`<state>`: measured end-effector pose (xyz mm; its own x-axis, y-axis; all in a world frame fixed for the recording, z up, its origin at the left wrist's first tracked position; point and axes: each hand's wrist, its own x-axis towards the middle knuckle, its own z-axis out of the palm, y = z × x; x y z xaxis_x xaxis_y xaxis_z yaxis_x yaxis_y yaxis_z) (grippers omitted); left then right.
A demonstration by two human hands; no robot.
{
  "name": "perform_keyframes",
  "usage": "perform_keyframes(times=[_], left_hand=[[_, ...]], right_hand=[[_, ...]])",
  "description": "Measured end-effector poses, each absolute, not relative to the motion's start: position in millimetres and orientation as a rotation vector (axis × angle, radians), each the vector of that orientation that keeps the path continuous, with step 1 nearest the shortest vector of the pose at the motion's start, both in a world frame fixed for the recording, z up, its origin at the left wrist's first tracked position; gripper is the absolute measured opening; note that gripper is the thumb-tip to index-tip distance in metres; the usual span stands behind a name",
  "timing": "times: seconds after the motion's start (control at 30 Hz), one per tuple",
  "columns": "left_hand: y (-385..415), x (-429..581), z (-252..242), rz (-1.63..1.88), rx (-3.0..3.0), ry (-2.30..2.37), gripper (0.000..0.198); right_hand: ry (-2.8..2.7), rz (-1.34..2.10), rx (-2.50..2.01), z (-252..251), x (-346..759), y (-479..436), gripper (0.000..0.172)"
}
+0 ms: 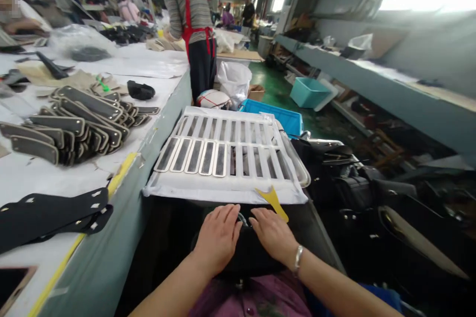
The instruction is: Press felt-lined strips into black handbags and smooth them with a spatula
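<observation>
Five light-edged dark strips (195, 156) lie side by side at the left end of the near row on the white slotted board (226, 185). That is the part I judge to be filled. The remaining slots of that row and the whole far row look open, showing only darkness through them, so by my reading most of the board is not loaded yet.

The board rests on a crate straight ahead of me. Between it and my body lies a black piece (249, 257), across the lap. My left hand (217, 237) lies flat on its left part, fingers stretched out and close together, gripping nothing. My right hand (273, 235), a bracelet (297, 259) on its wrist, lies flat just beside it on the same piece, fingers also straight and loose. Between the two hands a small metal loop shows, too small for me to identify.

A yellow tool (275, 201) lies on the near edge of the board, just beyond my right fingertips and not touched. On the desk (55, 183) to my left sit stacked rows of strap pieces (74, 129), and nearer to me lie black punched bands (48, 215). Further along the desk a person in a red apron (189, 15) stands working, well apart from me.
</observation>
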<state>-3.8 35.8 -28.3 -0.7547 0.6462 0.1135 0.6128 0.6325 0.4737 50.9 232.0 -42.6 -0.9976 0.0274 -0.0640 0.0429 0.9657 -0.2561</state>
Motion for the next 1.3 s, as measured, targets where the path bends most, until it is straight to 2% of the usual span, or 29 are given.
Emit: perform_keyframes(times=[0.1,0.33,0.47,0.6,0.77,0.97,1.1,1.3], left_hand=[[58.6,3.1,-45.0,0.542,1.128,2.729,0.037],[59.2,6.4,-47.1,0.624,1.057,2.702,0.034],[51.8,-7.9,-42.1,0.874,0.995,2.690,0.032],[36.4,-25.5,-31.1,1.190,0.719,2.768,0.040],[30.8,-6.7,-28.0,1.487,0.652,2.609,0.036],[24.7,14.0,-55.4,1.364,0.755,2.725,0.041],[23.3,13.6,-67.6,1.264,0.751,2.731,0.044],[29.3,14.5,-66.9,1.132,0.890,2.820,0.040]], right_hand=[[3.121,-0.275,0.078,-45.6,55.8,220.3,0.035],[3.191,-0.259,0.096,-38.3,58.2,223.7,0.035],[3.257,-0.390,0.094,-26.4,50.5,209.5,0.038],[3.225,-0.608,0.005,-25.6,41.8,188.7,0.044],[3.155,-0.658,0.059,-30.2,46.5,180.2,0.044],[3.243,-0.880,-0.184,-34.5,65.5,157.7,0.051],[3.107,-1.026,-0.071,-23.4,57.6,177.6,0.042],[3.135,-1.132,0.184,-20.0,60.7,241.9,0.053]])
